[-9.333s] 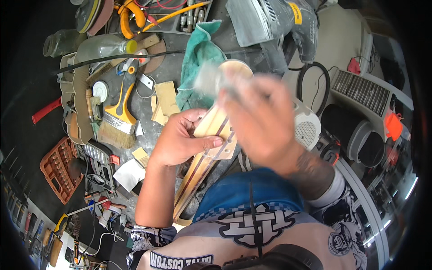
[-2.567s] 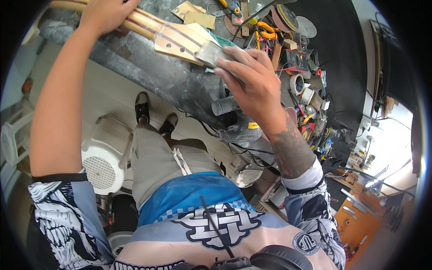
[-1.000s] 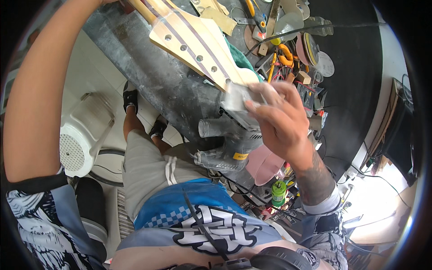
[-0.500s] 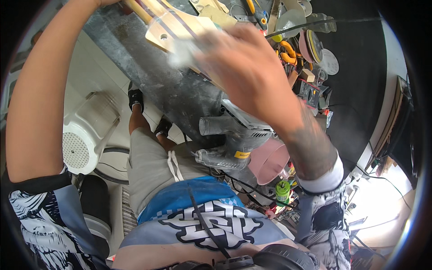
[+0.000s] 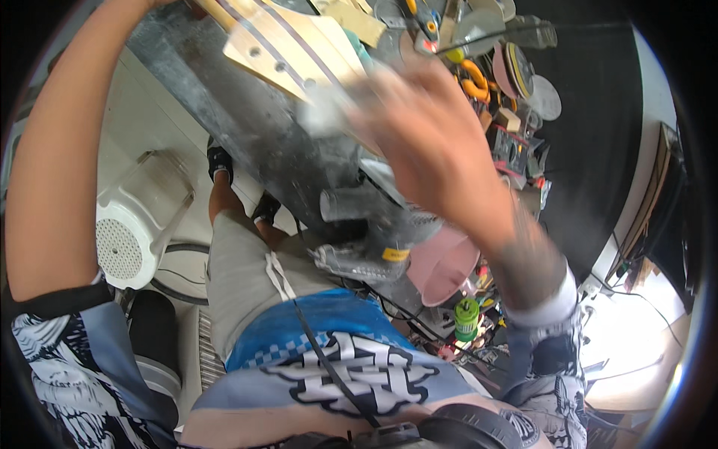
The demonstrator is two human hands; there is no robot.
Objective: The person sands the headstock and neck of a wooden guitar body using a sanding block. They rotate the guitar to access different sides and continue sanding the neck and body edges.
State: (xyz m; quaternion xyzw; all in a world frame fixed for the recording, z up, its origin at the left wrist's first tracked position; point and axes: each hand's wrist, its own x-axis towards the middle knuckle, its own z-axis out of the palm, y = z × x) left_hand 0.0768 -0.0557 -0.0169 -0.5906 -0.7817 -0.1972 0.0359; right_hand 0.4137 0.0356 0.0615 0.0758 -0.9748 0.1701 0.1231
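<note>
A pale wooden guitar neck [image 5: 310,34] with dark lengthwise stripes lies at the top, its headstock drilled with several round holes. Over the headstock's near end is my right hand [image 5: 434,135], blurred by motion, its fingers closed on a whitish pad [image 5: 323,111]. The pad rests on or just above the wood; its exact kind is too smeared to tell. My left arm reaches up to the top edge, where only the wrist end of my left hand [image 5: 158,2] shows beside the neck. Its fingers are out of the picture.
A dusty dark workbench [image 5: 254,112] carries a grey power sander [image 5: 366,247], a pink bucket [image 5: 445,269] and a green bottle [image 5: 467,320]. Orange-handled tools [image 5: 475,78], sanding discs [image 5: 512,71] and jars crowd the right. A white plastic stool [image 5: 123,247] stands on the floor at left.
My right hand and the whitish pad have moved toward the headstock's near end, uncovering more holes. The whole view has shifted slightly.
</note>
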